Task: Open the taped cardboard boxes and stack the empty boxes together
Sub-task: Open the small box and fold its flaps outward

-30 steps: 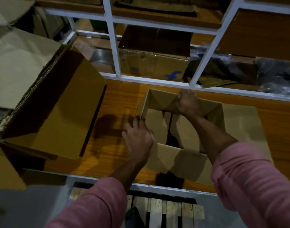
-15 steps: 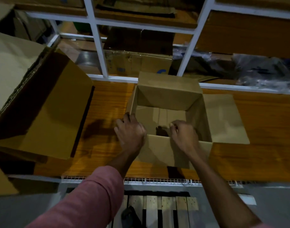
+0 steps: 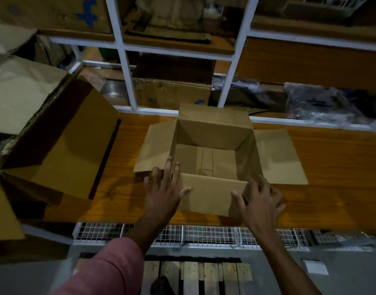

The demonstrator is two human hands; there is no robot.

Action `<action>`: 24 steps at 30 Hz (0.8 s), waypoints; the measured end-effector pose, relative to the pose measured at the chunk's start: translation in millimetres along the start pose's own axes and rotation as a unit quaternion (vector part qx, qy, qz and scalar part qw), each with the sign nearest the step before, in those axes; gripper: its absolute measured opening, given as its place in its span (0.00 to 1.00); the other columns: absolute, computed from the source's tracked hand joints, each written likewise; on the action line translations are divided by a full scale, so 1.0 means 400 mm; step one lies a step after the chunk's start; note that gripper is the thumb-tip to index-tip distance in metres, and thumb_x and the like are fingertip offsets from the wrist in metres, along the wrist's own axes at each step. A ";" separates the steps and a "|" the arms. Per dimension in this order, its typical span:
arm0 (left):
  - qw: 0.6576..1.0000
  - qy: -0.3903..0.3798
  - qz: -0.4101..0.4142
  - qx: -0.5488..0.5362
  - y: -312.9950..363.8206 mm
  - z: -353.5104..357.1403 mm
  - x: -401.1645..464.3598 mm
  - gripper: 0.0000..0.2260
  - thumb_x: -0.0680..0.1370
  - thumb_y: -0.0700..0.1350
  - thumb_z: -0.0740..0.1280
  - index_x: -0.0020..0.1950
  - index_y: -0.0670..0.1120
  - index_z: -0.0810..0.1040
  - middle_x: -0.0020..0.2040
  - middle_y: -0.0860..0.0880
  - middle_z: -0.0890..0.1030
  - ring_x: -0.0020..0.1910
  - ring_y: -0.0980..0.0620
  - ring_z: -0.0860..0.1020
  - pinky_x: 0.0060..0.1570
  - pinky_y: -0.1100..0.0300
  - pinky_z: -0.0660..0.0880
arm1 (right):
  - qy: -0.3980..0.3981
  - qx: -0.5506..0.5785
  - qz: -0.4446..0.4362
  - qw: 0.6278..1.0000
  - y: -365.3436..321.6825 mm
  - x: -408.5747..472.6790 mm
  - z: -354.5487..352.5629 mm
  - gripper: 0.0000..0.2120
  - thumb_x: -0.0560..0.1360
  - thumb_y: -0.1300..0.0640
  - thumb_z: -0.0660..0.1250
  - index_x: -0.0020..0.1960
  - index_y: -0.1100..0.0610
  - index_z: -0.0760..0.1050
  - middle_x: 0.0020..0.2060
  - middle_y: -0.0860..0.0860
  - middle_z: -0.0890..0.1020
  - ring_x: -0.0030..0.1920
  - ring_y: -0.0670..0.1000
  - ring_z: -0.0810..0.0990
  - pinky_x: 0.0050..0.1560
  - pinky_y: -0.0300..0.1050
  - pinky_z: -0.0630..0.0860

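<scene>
Both hands, my left hand (image 3: pixel 164 189) and right hand (image 3: pixel 260 200), lie spread flat on the near corners of the open box (image 3: pixel 206 158) on the wooden shelf (image 3: pixel 332 201), gripping nothing I think, so lifting it could let it slip.

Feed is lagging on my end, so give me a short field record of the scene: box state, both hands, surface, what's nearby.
box: open cardboard box, all four flaps folded out, inside looks empty
left hand: fingers spread flat on the near left corner, no grip
right hand: fingers spread against the near right corner, no clear grip
surface: wooden shelf board, box upright on it
nearby: larger open box tipped on its side to the left
behind: white shelf frame with more cardboard stored
</scene>
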State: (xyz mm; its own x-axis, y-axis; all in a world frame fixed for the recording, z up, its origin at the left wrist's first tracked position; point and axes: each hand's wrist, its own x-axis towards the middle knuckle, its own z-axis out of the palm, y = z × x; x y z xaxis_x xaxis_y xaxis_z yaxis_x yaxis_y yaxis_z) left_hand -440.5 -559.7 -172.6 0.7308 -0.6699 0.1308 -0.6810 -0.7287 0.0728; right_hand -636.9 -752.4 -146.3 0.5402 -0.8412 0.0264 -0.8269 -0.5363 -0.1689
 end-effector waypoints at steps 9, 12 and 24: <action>0.989 -0.085 0.121 -0.008 0.007 -0.011 -0.035 0.59 0.73 0.50 0.77 0.78 0.58 0.26 0.78 0.46 0.24 0.75 0.31 0.60 0.61 0.44 0.74 | -0.108 0.188 -0.060 0.974 0.036 0.109 0.011 0.31 0.65 0.46 0.82 0.60 0.55 0.72 0.60 0.54 0.75 0.57 0.53 0.75 0.51 0.49 0.79; 0.993 -0.082 0.085 -0.011 0.024 -0.022 -0.050 0.57 0.76 0.43 0.71 0.75 0.57 0.21 0.77 0.44 0.23 0.77 0.29 0.53 0.69 0.43 0.69 | -0.069 0.228 -0.064 0.969 0.030 0.095 -0.005 0.20 0.67 0.51 0.82 0.48 0.50 0.72 0.49 0.50 0.78 0.46 0.47 0.76 0.38 0.38 0.72; 0.986 0.167 0.015 -0.011 0.012 -0.261 -0.056 0.60 0.68 0.56 0.79 0.82 0.52 0.35 0.83 0.41 0.39 0.77 0.25 0.55 0.69 0.26 0.59 | 0.141 0.267 -0.224 0.927 -0.039 0.036 -0.307 0.21 0.64 0.50 0.84 0.42 0.51 0.71 0.37 0.46 0.73 0.38 0.51 0.74 0.36 0.46 0.69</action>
State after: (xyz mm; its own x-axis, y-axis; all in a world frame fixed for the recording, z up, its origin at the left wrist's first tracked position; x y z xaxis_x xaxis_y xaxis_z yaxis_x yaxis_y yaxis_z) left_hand -465.0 -533.4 -72.0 0.6572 -0.6042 0.4506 -0.7054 -0.7036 0.0854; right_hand -635.4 -764.8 -22.2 0.6859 -0.5681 0.4548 -0.2939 -0.7880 -0.5410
